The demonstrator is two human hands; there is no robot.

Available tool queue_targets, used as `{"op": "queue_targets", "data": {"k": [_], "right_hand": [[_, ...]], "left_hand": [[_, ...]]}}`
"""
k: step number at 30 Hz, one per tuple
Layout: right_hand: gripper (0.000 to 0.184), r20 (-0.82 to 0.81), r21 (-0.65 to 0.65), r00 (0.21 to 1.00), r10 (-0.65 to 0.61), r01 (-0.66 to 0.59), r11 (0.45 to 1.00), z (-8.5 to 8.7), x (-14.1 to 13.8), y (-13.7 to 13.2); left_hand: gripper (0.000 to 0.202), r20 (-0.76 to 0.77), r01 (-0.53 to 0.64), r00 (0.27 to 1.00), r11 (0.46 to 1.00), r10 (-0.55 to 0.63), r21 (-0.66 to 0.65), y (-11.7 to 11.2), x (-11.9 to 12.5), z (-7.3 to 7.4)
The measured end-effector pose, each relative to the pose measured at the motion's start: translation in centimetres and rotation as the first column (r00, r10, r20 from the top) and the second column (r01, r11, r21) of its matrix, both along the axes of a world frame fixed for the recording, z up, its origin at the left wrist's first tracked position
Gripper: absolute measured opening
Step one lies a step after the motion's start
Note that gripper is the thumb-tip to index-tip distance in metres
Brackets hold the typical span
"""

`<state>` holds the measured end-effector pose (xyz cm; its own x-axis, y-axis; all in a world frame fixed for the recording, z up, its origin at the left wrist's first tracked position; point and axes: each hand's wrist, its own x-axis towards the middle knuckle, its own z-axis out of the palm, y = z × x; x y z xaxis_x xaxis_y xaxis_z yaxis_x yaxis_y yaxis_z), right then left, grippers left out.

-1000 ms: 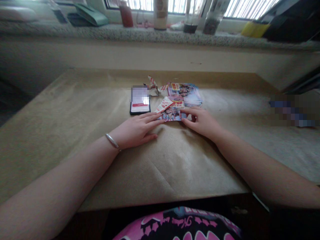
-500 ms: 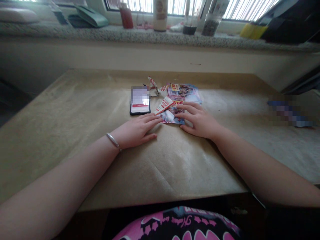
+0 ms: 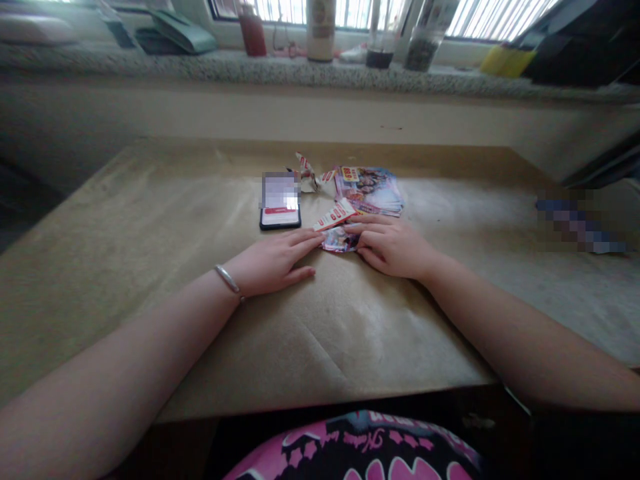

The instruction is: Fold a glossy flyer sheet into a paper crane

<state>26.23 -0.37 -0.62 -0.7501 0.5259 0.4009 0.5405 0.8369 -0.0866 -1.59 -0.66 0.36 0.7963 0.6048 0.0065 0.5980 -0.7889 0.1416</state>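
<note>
A small piece of colourful printed paper (image 3: 339, 241), with a white-and-red flap (image 3: 334, 216) slanting up from it, lies between my hands on the table. My left hand (image 3: 277, 260) rests flat, fingers stretched out, its fingertips touching the paper's left end. The fingers of my right hand (image 3: 395, 245) are bent and drawn together on the paper's right end, hiding that corner. Just beyond lies a fanned stack of glossy printed leaflets (image 3: 373, 190). A crumpled strip of white-and-red paper (image 3: 311, 181) sits to the left of the stack.
A phone (image 3: 280, 218) with a lit screen lies left of the papers. The table (image 3: 280, 353) has a pale, creased cover. A blurred blue-purple item (image 3: 575, 225) is at the far right. Bottles, including a red one (image 3: 253, 33), line the stone windowsill (image 3: 280, 72).
The printed paper between my hands has come nearer, apart from the stack, and shows a narrower strip. My right hand has moved slightly left and its fingers have curled in. My left hand stays put.
</note>
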Motion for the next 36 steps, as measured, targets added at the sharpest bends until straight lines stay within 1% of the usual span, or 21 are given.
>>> {"op": "queue_targets", "data": {"k": [4, 6, 11, 13, 15, 17, 18, 21, 23, 27, 31, 36], "right_hand": [[0.014, -0.047, -0.157, 0.998, 0.033, -0.04, 0.987, 0.1, 0.0, -0.3], [0.015, -0.03, -0.193, 1.0, -0.002, -0.004, 0.981, 0.3, 0.1, -0.4], [0.025, 0.015, -0.18, 0.977, -0.212, 0.211, 0.961, 1.1, 0.4, -1.1], [0.024, 0.009, -0.199, 0.96, -0.278, 0.274, 0.941, 1.3, 0.3, -1.3], [0.019, -0.018, -0.23, 0.924, -0.382, 0.368, 0.901, 1.2, 0.2, -1.3], [0.017, -0.066, -0.278, 0.863, -0.501, 0.466, 0.84, 0.8, 0.1, -1.0], [0.017, -0.095, -0.312, 0.834, -0.543, 0.493, 0.812, 0.6, 0.0, -0.7], [0.017, -0.166, -0.438, 0.807, -0.567, 0.455, 0.775, 0.0, 0.1, 0.1], [0.017, -0.161, -0.462, 0.796, -0.584, 0.462, 0.757, -0.3, 0.1, 0.5], [0.016, -0.096, -0.412, 0.775, -0.625, 0.541, 0.733, -0.3, -0.2, 0.7], [0.014, -0.032, -0.377, 0.768, -0.64, 0.584, 0.719, -0.2, -0.4, 0.5], [0.017, -0.017, -0.38, 0.787, -0.617, 0.565, 0.732, -0.2, 0.1, 0.3]], "left_hand": [[0.057, 0.031, 0.05, 0.998, 0.999, -0.049, -0.017, -0.1, 0.2, -0.1], [0.056, 0.031, 0.07, 0.997, 0.997, -0.068, -0.035, -0.2, 0.3, 0.0], [0.06, 0.03, 0.056, 0.998, 0.996, -0.054, -0.076, -0.5, 0.4, 0.0], [0.062, 0.051, 0.063, 0.997, 0.995, -0.059, -0.081, -0.5, 0.4, 0.0], [0.063, 0.076, 0.077, 0.995, 0.993, -0.071, -0.085, -0.6, 0.4, 0.0], [0.063, 0.087, 0.078, 0.994, 0.993, -0.07, -0.09, -0.7, 0.5, 0.1], [0.062, 0.082, 0.076, 0.994, 0.993, -0.068, -0.095, -0.7, 0.5, 0.2], [0.058, 0.064, 0.074, 0.996, 0.993, -0.068, -0.096, -0.8, 0.6, 0.4], [0.057, 0.063, 0.072, 0.996, 0.994, -0.067, -0.087, -0.8, 0.7, 0.4], [0.059, 0.049, 0.052, 0.998, 0.996, -0.048, -0.077, -0.7, 0.8, 0.3], [0.059, 0.024, 0.045, 0.999, 0.997, -0.044, -0.062, -0.8, 0.8, 0.4], [0.059, 0.012, 0.059, 0.998, 0.997, -0.059, -0.04, -1.1, 0.9, 0.3]]}}
